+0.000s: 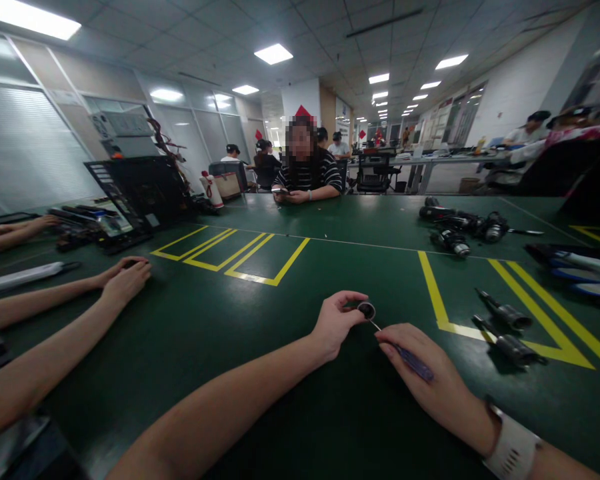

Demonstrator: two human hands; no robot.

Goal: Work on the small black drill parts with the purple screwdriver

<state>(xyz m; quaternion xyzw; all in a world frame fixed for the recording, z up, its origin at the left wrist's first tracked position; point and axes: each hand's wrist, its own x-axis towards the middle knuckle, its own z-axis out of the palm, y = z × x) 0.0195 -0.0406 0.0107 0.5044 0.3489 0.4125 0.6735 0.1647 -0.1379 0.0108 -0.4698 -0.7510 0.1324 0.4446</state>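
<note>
Between the thumb and fingers of my left hand [336, 323] is a small round metal ring-shaped part [367, 311], its dark hollow side showing. My right hand [425, 363], with a pale watch strap on the wrist, grips a screwdriver [414, 364] by its translucent purplish handle. The thin shaft points up and left, and its tip meets the lower edge of the round part; whether it is inside cannot be made out. Both hands are just above the green table [300, 413]. To the right lie two dark cylindrical metal parts with shafts [511, 316].
Yellow tape [253, 277] marks outlines on the table. Several dark tool assemblies [463, 227] lie at the back right. At the left are a co-worker's hands [125, 277] and an opened black computer case [140, 190]. Across the table sits a person [325, 175] holding a phone.
</note>
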